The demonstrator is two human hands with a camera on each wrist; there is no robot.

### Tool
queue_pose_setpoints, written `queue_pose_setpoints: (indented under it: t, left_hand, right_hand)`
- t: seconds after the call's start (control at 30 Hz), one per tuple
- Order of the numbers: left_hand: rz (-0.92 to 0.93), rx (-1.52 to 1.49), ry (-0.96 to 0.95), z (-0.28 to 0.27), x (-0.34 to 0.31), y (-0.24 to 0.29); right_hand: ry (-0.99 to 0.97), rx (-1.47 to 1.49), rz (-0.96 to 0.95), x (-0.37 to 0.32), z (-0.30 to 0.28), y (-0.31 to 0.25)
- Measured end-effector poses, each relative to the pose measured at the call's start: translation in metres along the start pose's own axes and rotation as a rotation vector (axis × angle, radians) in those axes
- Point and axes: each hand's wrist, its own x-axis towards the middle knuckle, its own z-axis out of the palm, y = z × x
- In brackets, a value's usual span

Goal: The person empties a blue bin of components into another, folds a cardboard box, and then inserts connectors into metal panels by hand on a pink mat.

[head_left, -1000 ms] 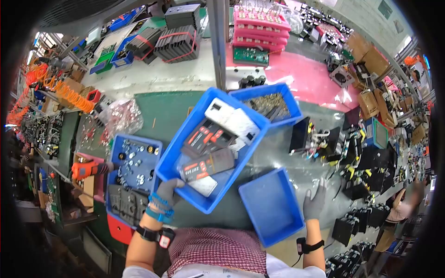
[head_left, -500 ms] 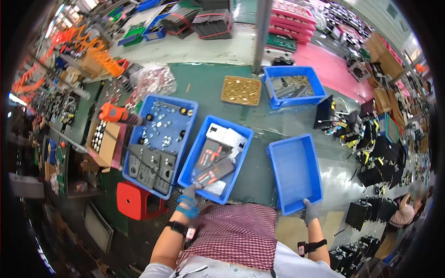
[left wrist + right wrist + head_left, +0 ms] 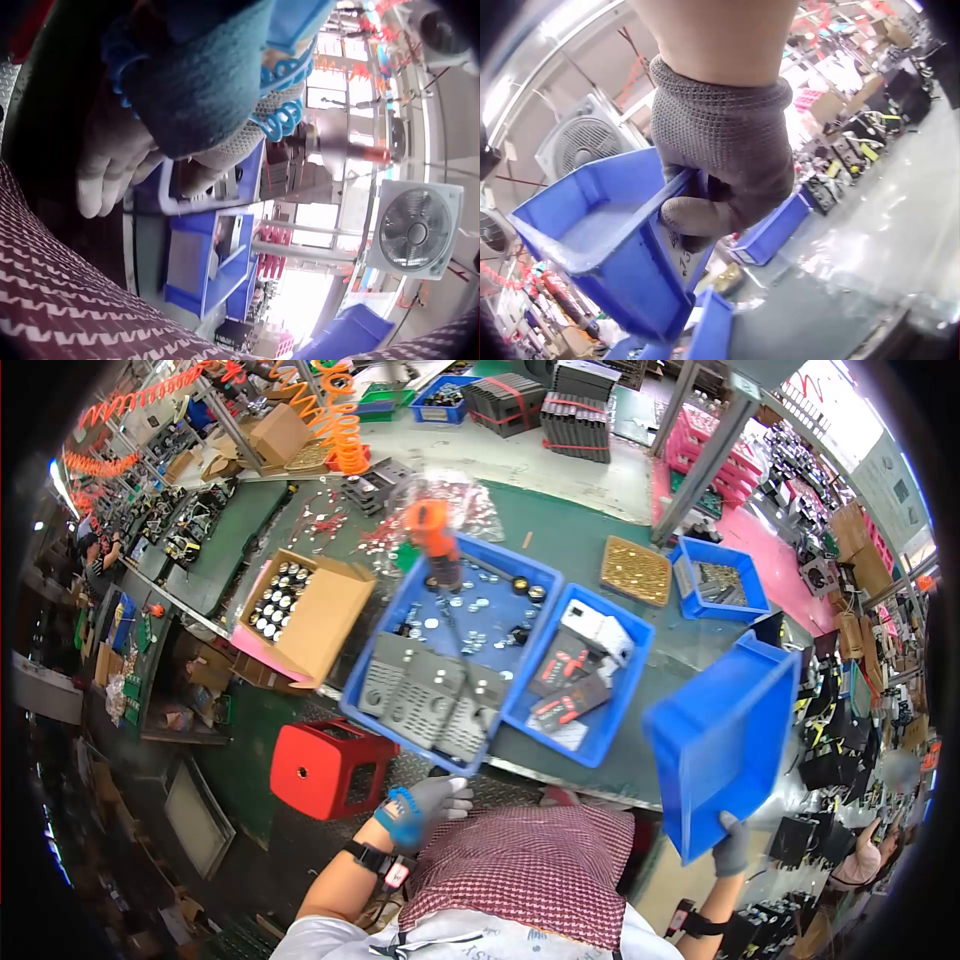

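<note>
R hand (image 3: 731, 844) grips the rim of the empty blue bin (image 3: 725, 745) — now lifted off the bench (image 3: 570, 535), tilted (flat a sec ago). L hand (image 3: 425, 805) has let go, fingers loose, holding nothing; parts bin (image 3: 580, 670) sits beyond — work's shifted to the empty one.

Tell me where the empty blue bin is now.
Head view, right side: the empty blue bin is tilted in the air, gripped by the right hand, right of the parts bin.

Green bench (image 3: 570, 530), large blue bin (image 3: 375, 650) touching narrower blue bin (image 3: 628, 690) at front edge, brass-filled tray (image 3: 635, 570), small blue bin (image 3: 735, 610) behind.
</note>
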Motion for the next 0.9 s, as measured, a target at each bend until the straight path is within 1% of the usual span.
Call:
queue_pose_setpoints:
  t: [0.03,0.07,0.1,0.13,0.17,0.2,0.23,0.27,0.3,0.33,0.37,0.43,0.5,0.53,0.57,0.6,0.63,0.67,0.7,0.77,0.8,0.87,0.9]
  left_hand:
    - [0.083,-0.052,0.042,-0.027,-0.014,-0.002]
    - [0.163,-0.1,0.083,-0.054,-0.03,-0.001]
    - [0.149,-0.097,0.085,-0.079,-0.043,-0.001]
    - [0.178,-0.127,0.091,-0.102,-0.05,-0.001]
    - [0.212,-0.169,0.1,-0.122,-0.058,-0.002]
    - [0.251,-0.235,-0.017,-0.142,-0.067,-0.002]
    - [0.258,-0.254,-0.007,-0.15,-0.08,0.004]
    - [0.291,-0.22,0.06,-0.156,-0.096,0.009]
    - [0.323,-0.181,0.128,-0.159,-0.117,0.018]
    - [0.351,-0.24,0.194,-0.156,-0.143,0.03]
    - [0.486,-0.157,0.215,-0.157,-0.165,0.038]
    - [0.75,-0.166,0.072,-0.167,-0.206,0.045]
    - [0.942,-0.07,0.186,-0.182,-0.234,0.049]
    - [0.917,0.055,0.318,-0.194,-0.247,0.043]
    - [0.923,0.05,0.329,-0.196,-0.259,0.044]
    - [0.96,0.069,0.411,-0.192,-0.274,0.049]
    - [0.994,0.087,0.497,-0.189,-0.289,0.052]
    - [0.969,-0.039,0.436,-0.188,-0.304,0.054]
    - [0.927,-0.134,0.482,-0.186,-0.315,0.051]
    - [0.767,-0.339,0.587,-0.211,-0.321,0.027]
    - [0.774,-0.352,0.604,-0.224,-0.323,0.014]
    - [0.824,-0.602,0.587,-0.246,-0.331,-0.007]
    - [0.829,-0.609,0.603,-0.251,-0.337,-0.016]
  right_hand:
    - [-0.061,-0.035,-0.099,-0.015,0.026,-0.012]
    - [-0.055,-0.027,-0.089,-0.04,0.069,-0.033]
    - [-0.07,-0.067,-0.026,-0.067,0.113,-0.052]
    - [-0.097,-0.114,0.024,-0.083,0.154,-0.064]
    - [-0.11,-0.129,0.024,-0.088,0.181,-0.062]
    - [-0.218,-0.257,0.054,-0.092,0.203,-0.058]
    - [-0.329,-0.377,0.085,-0.097,0.231,-0.057]
    - [-0.348,-0.379,0.09,-0.103,0.261,-0.06]
    - [-0.425,-0.483,0.165,-0.111,0.299,-0.07]
    - [-0.502,-0.589,0.234,-0.115,0.333,-0.077]
    - [-0.521,-0.589,0.23,-0.113,0.359,-0.074]
    - [-0.675,-0.718,0.13,-0.103,0.404,-0.06]
    - [-0.796,-0.75,-0.059,-0.103,0.455,-0.055]
    - [-0.843,-0.799,-0.114,-0.104,0.478,-0.055]
    - [-0.889,-0.847,-0.175,-0.103,0.5,-0.057]
    - [-0.903,-0.848,-0.182,-0.104,0.52,-0.059]
    - [-0.939,-0.875,-0.253,-0.107,0.539,-0.059]
    - [-0.975,-0.899,-0.322,-0.113,0.553,-0.055]
    - [-0.991,-0.896,-0.329,-0.12,0.567,-0.051]
    - [-1.128,-0.632,-0.325,-0.133,0.591,-0.039]
    - [-1.151,-0.631,-0.327,-0.135,0.598,-0.033]
    - [-1.276,-0.278,0.065,-0.139,0.608,-0.018]
    - [-1.293,-0.277,0.07,-0.14,0.61,-0.003]
